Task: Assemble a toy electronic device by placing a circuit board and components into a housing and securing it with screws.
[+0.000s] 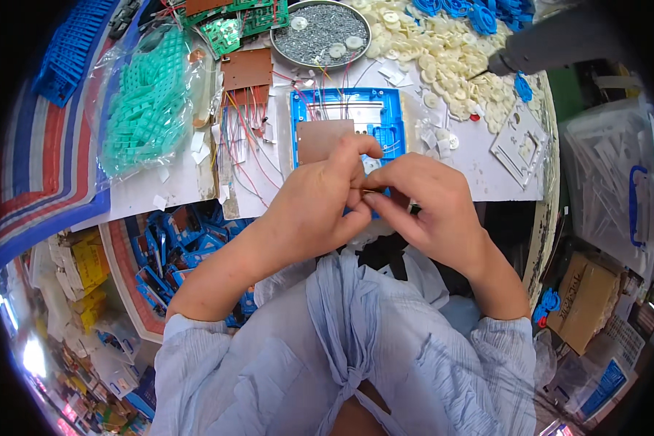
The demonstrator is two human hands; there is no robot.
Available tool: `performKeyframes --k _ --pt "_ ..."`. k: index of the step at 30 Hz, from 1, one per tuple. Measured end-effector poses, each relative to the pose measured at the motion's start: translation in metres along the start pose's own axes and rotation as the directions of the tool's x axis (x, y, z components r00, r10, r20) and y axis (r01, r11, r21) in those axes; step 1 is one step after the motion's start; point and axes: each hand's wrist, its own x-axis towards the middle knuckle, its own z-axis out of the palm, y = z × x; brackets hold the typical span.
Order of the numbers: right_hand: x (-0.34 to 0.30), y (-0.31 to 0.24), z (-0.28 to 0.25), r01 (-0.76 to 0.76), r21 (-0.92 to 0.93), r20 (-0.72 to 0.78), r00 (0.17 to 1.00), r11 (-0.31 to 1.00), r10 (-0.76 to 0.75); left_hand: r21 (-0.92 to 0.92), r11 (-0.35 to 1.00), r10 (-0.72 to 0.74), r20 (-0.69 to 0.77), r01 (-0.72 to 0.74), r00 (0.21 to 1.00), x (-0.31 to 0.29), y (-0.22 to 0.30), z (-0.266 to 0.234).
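Observation:
In front of me on the white work surface lies an open blue plastic casing [394, 102] with a brown circuit board [323, 139] over its left part. Several thin wires run from the board up across the casing. My left hand [316, 192] is closed at the casing's near side, its index finger bent over the board's edge. Thumb and index finger of my right hand [429, 200] pinch a thin wire [371, 192] against the left fingertips. The fingers hide the wire's ends and the casing's lower part.
A round tin of small screws [320, 36] stands at the back, beside a heap of cream plastic discs [421, 54]. A dark tool, perhaps an electric screwdriver [552, 43], hangs at upper right. Left lies a bag of green parts [145, 102]; blue casings [189, 240] fill a bin below.

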Motion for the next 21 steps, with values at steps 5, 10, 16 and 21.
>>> performKeyframes --k 5,10,16,21 --pt "-0.019 0.004 -0.001 -0.172 0.094 0.04 0.985 0.981 0.169 0.27 0.929 0.277 -0.061 -0.251 0.959 -0.006 -0.018 0.005" --pt "-0.038 0.005 0.002 -0.02 -0.179 0.083 0.996 0.984 0.035 0.271 0.914 0.286 0.096 -0.302 0.953 -0.017 -0.026 0.003" --pt "-0.044 0.004 0.001 0.024 -0.412 0.142 0.989 0.911 0.038 0.387 0.872 0.287 0.088 -0.299 0.954 -0.021 -0.03 -0.004" --pt "-0.029 0.015 -0.003 0.092 -0.325 0.219 0.975 0.941 -0.019 0.387 0.86 0.298 0.147 -0.332 0.943 -0.021 -0.032 -0.011"
